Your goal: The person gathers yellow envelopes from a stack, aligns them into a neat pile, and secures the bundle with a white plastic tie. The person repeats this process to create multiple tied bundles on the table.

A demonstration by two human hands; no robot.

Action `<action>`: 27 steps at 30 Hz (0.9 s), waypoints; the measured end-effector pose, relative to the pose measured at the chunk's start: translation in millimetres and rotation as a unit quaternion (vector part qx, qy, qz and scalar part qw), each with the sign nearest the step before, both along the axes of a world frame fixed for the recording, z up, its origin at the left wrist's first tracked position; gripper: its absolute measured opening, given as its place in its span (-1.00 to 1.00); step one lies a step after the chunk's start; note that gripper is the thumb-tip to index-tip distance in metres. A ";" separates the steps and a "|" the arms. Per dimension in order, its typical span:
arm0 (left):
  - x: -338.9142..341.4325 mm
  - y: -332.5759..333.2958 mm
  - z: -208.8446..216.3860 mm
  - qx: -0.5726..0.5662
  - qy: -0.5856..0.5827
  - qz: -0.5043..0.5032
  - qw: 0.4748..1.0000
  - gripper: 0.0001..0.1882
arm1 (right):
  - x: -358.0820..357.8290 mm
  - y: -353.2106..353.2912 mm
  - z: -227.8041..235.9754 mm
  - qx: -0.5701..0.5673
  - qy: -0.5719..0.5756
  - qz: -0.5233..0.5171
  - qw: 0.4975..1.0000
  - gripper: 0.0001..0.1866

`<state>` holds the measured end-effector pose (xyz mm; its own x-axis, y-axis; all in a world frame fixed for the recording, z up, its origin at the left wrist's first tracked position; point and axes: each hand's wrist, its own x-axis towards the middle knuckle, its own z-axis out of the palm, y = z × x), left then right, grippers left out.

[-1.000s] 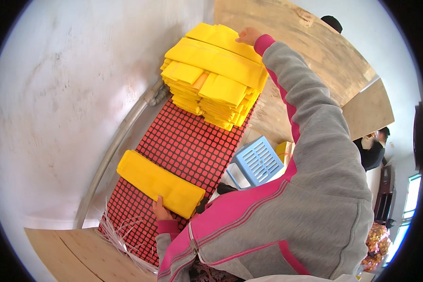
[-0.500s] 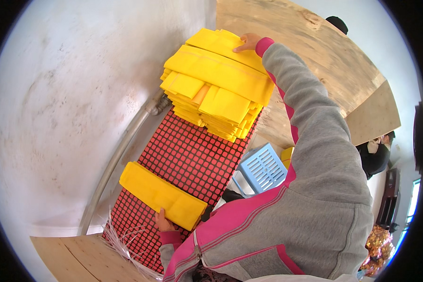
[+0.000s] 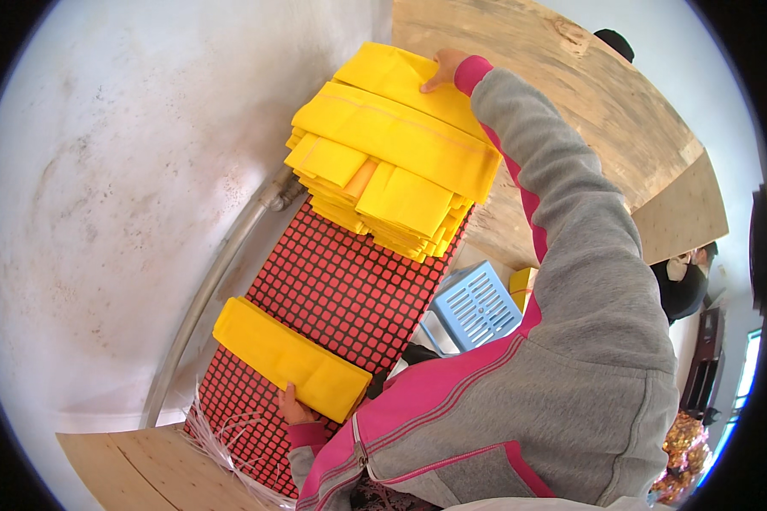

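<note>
Fingers of your left hand touch the near edge of the folded yellow cloth on the red patterned cover; how firmly they grip, I can't tell. Further right, your right hand now lays its thumb over the yellow stack, bunched at the edge a second ago, so it seems better placed there. Its other fingertips are hidden.

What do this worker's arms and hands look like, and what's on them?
The left hand and right hand are bare, with no gloves. The right sleeve is loose, wrinkled heather-grey fabric with a pink stripe along it and a pink cuff. The left sleeve is also grey with a pink cuff.
</note>
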<state>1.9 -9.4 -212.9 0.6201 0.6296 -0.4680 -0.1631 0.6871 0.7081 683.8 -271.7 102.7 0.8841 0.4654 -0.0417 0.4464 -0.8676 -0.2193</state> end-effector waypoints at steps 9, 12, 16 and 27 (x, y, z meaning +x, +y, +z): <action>2.3 -3.8 16.8 0.033 0.054 -0.013 0.998 -0.66 | 26.8 -18.9 -6.9 0.072 0.164 0.027 0.983 -0.25; 3.1 -2.4 16.1 0.066 0.071 -0.036 0.995 -0.54 | 34.0 -25.2 -11.3 0.098 0.166 0.019 0.981 -0.28; 1.2 -1.4 14.1 0.012 0.060 -0.030 0.998 -0.58 | 40.7 -40.9 -11.3 0.152 0.186 0.050 0.969 -0.38; 2.3 -0.2 11.9 0.002 0.033 -0.004 0.999 -0.63 | 34.3 -79.2 18.2 0.439 0.231 -0.013 0.868 -0.49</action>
<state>4.2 -9.7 -201.0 0.5924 0.6270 -0.5059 -0.1103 0.6851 0.7200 718.2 -350.9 121.0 0.8782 0.4771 -0.0341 0.1177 -0.2846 -0.9514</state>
